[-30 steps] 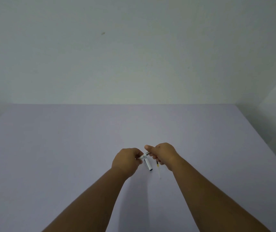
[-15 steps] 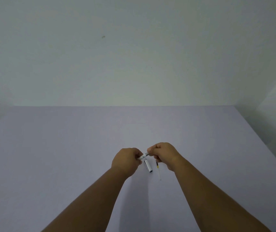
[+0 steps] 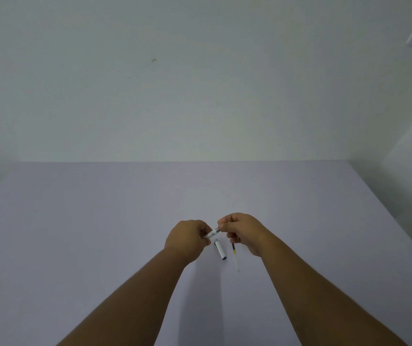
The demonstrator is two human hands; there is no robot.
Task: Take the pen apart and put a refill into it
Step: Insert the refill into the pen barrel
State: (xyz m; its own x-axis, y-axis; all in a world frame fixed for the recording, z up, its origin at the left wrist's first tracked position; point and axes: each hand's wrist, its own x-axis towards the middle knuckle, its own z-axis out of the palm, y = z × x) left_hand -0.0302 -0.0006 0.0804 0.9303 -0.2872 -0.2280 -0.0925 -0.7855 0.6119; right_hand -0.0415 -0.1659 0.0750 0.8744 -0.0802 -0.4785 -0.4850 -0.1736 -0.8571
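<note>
Both hands gripping pen barrel (image 3: 211,234), no legible txt, cap (image 3: 219,249) on table

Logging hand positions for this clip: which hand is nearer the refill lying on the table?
Right. The right hand hovers just above the refill, overlapping its far end; the left hand sits farther left, beyond the pen cap.

We held the pen barrel (image 3: 211,234) between our left hand (image 3: 187,239) and right hand (image 3: 243,231), above the table (image 3: 75,221). The pen cap (image 3: 220,250) lay on the table just below the barrel; the refill (image 3: 234,255) lay just right of the cap, under the right hand.
</note>
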